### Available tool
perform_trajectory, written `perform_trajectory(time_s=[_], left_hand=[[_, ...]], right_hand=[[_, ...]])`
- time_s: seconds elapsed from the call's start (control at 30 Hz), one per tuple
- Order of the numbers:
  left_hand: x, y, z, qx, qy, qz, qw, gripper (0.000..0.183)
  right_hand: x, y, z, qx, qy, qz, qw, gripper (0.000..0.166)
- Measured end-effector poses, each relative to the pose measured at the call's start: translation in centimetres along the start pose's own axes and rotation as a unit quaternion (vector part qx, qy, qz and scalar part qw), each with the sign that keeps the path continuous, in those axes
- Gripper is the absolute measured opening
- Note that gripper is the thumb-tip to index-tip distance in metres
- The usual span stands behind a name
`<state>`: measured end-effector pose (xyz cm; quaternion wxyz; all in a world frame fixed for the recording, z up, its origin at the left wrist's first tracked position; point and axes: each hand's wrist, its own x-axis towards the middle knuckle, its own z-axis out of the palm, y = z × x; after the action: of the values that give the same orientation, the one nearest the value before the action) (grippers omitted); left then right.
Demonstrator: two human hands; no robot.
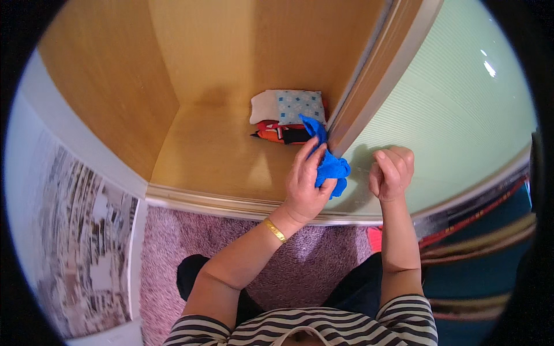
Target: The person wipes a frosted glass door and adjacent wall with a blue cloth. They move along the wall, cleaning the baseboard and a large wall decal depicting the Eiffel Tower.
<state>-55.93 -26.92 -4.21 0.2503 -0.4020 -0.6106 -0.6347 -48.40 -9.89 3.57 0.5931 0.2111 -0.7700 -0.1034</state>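
A bright blue cloth (331,171) hangs bunched in my left hand (305,184), which grips it between thumb and fingers in front of the sliding door's edge. My right hand (393,173) is to the right, before the pale green door panel, with its fingers curled; whether it holds anything cannot be told. Behind the blue cloth, on the cabinet floor, lies a folded fabric item (301,106), part white and part light blue with a flower pattern. Red, orange and black folded cloth (285,133) lies right in front of it, partly hidden by the blue cloth.
The wooden cabinet floor (194,151) ends at a door track (216,200). The sliding door's wooden frame (368,86) stands at the right. A purple-pink carpet (294,268) lies below, with a red item (375,238) near the track. A patterned panel (86,251) is at left.
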Motion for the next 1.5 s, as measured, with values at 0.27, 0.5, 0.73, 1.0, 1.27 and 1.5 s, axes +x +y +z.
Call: perform_trajectory(time_s=[0.27,0.5,0.73,1.0,1.27,1.5], left_hand=[[0.6,-0.1,-1.6,-0.085,-0.08,-0.006,0.993,0.048],[8.5,1.8,-2.6,-0.208,-0.032,0.018,0.977,0.043],[16.2,5.9,-0.3,-0.113,0.041,0.171,0.978,0.06],[8.1,1.7,-0.2,-0.039,-0.005,0.111,0.993,0.069],[-7.4,-6.3,-0.4,0.016,-0.109,-0.05,0.993,0.08],[-6.0,-5.8,-0.3,-0.042,-0.113,-0.09,0.989,0.086]], right_hand=[[4.3,-2.6,-0.5,-0.08,-0.056,0.141,0.985,0.011],[5.0,-3.4,0.5,-0.117,-0.021,0.2,0.973,0.014],[4.5,-3.5,1.0,-0.112,0.021,0.211,0.971,0.011],[4.3,-4.1,0.5,0.047,0.081,0.362,0.928,0.011],[4.1,-4.5,0.5,-0.006,0.057,0.328,0.943,0.005],[4.6,-4.4,0.5,0.003,0.042,0.294,0.955,0.011]])
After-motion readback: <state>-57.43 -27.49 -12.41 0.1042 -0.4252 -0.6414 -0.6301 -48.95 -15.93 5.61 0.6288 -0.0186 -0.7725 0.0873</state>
